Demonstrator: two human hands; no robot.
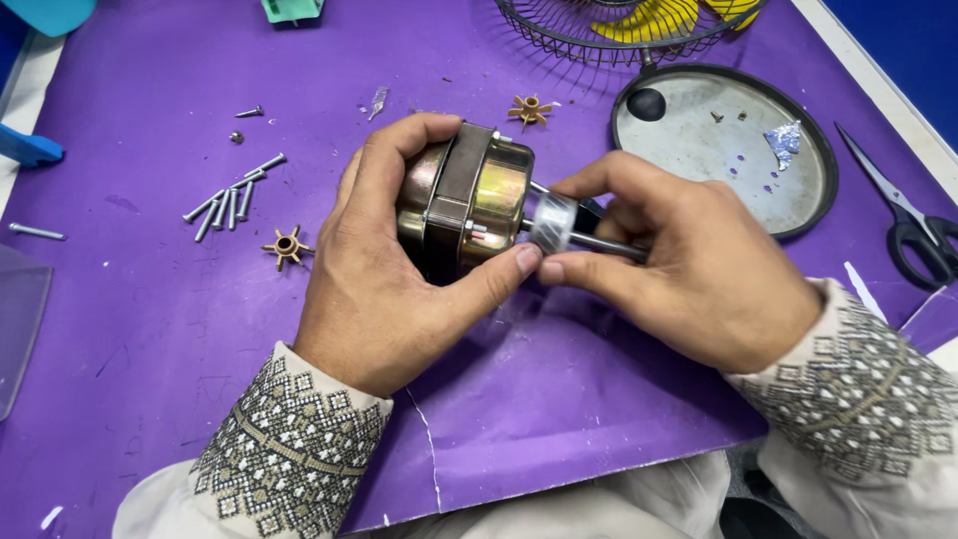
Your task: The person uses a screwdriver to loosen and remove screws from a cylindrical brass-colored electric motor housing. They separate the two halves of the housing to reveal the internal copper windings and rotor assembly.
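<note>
Two hands on motor point(467, 198), mid-mat point(559, 399).

One motor point(469, 195), two brown star pieces point(286, 247), one scissors point(913, 225), one round tray point(798, 200).

left hand point(374, 269) cupped, right hand point(689, 265) pinching

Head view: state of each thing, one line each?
Left hand: gripping the motor.
Right hand: pinching the silver collar.
Motor: held off the mat, shaft pointing right.
Silver collar: on the motor shaft.
Long screws: loose, lying on the mat.
Scissors: closed, lying flat.
Round metal plate: lying flat, scraps on it.
Fan guard: lying at the mat's top edge.
</note>
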